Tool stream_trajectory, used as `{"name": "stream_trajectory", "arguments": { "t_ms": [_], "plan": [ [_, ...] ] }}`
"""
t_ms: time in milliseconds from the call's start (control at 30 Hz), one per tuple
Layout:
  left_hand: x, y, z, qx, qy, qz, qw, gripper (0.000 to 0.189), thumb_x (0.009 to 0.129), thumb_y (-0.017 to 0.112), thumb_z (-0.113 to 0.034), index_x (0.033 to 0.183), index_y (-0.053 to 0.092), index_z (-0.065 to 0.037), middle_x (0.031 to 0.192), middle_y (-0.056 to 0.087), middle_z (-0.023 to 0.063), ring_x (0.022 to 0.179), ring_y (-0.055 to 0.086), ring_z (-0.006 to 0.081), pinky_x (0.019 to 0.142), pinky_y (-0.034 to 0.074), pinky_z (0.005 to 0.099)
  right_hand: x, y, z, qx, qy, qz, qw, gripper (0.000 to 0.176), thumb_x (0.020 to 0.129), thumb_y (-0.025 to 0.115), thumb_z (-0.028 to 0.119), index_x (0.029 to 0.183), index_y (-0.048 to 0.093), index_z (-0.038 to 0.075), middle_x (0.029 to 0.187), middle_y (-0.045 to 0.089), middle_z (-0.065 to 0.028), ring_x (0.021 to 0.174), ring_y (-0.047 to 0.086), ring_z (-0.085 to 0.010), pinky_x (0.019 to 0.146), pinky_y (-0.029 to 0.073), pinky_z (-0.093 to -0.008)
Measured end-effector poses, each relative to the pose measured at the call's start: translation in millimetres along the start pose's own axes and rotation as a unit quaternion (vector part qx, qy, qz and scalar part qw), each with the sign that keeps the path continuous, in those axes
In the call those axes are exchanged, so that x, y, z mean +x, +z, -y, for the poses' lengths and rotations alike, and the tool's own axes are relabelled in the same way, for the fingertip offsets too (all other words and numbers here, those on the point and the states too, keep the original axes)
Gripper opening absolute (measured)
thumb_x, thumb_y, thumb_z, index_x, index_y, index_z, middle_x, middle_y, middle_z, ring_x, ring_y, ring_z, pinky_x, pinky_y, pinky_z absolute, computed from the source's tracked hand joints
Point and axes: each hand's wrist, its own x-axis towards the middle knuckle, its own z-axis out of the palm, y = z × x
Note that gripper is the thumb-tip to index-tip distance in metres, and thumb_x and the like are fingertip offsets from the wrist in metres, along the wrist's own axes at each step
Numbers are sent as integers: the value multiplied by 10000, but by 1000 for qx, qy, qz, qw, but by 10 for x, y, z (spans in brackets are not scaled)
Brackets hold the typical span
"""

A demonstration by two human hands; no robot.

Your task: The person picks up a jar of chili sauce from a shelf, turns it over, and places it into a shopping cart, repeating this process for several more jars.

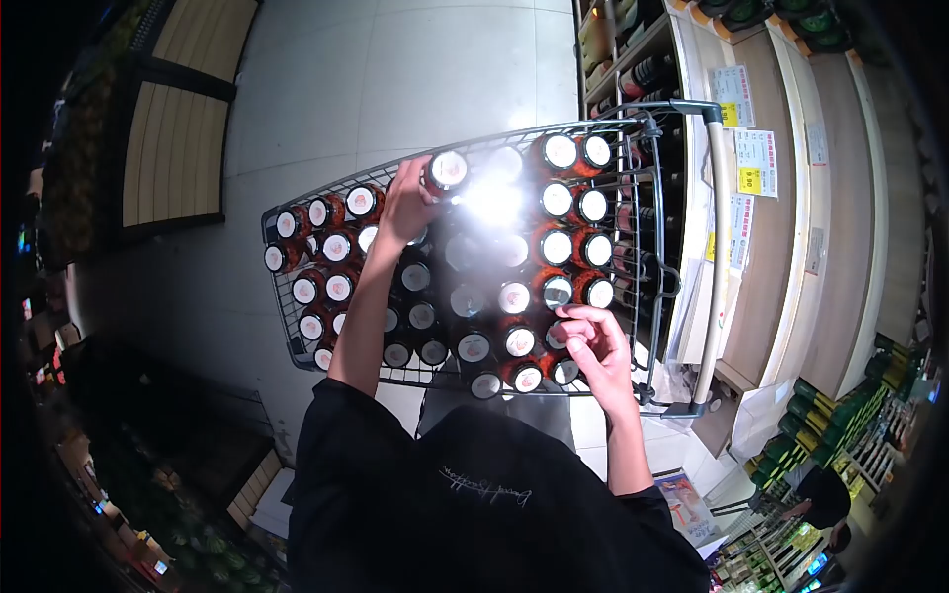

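A wire shopping cart [643, 262] holds several rows of jars with dark rims, white round lids and red contents. At the cart's far side, my left hand [405, 203] has its fingers around one jar [448, 170], seen from above with its lid up. My right hand [601, 358] hovers over the near right part of the cart, fingers bent and apart, with nothing visible in it. Just beyond its fingertips stands another jar [557, 292]; the hand partly covers a lid below it. Bright glare [491, 198] washes out several lids in the middle.
The cart's handle [717, 247] runs along the right side. Behind it is a shelf [766, 227] with price tags [756, 163] and bottles [647, 74]. A wooden-slatted stand [173, 158] is at upper left. Another person [822, 494] is at lower right.
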Motion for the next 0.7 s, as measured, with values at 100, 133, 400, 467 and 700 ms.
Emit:
{"name": "stream_trajectory", "arguments": {
  "t_ms": [100,133,400,467,700],
  "plan": [
    [-24,110,100,-51,33,-33,998,659,702,760,34,1306,497,10,1076,575,118,730,643,116,655,543,248,-133,-28,-50,-14,20,-25,999,317,893,637,13,1196,545,26,1207,617,-79,985,561,-93,855,469,-261],
    [-24,122,104,-52,58,-39,996,625,738,722,63,1315,487,20,1097,580,123,702,636,104,620,542,230,-168,-41,-97,-23,18,-34,999,306,895,640,19,1187,550,28,1203,621,-77,979,560,-91,852,471,-258],
    [-129,83,114,-121,7,-90,988,516,793,593,32,1301,511,-4,1197,597,209,836,688,215,707,554,301,-390,-72,68,-92,-10,-80,993,289,879,665,4,1151,573,27,1078,642,-59,930,580,-92,840,473,-253],
    [-147,71,79,-165,-57,-94,980,448,865,527,-17,1312,498,-1,1246,591,223,963,672,251,827,537,331,-441,-162,129,-156,-61,-137,976,267,875,655,-12,1130,581,16,1007,635,-52,873,602,-100,829,480,-253],
    [-335,125,249,-308,-12,-73,948,375,920,514,-34,1291,507,26,1241,595,227,1003,663,236,839,526,328,-668,-965,209,-228,-184,-378,878,226,922,631,45,1137,583,-5,1076,613,-67,893,612,-125,813,490,-262]
  ]
}}
